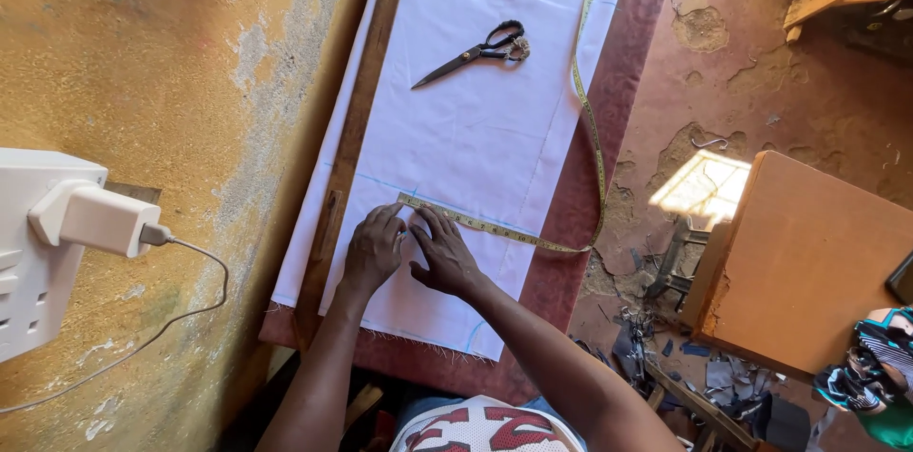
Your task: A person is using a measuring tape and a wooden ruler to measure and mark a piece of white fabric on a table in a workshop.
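White cloth lies spread on a dark red table, marked with thin blue lines. A yellow measuring tape runs across the cloth and curves up along its right edge. My left hand lies flat on the cloth near the tape's end, fingers pressing there. Beside it, my right hand rests with fingers spread, touching the tape. Whether either hand holds a marker is hidden. Black scissors lie farther up the cloth, apart from both hands.
A long wooden ruler lies along the cloth's left edge by a rough yellow wall. A white charger sits in a wall socket with its cable hanging. A wooden board and fabric scraps are on the floor at right.
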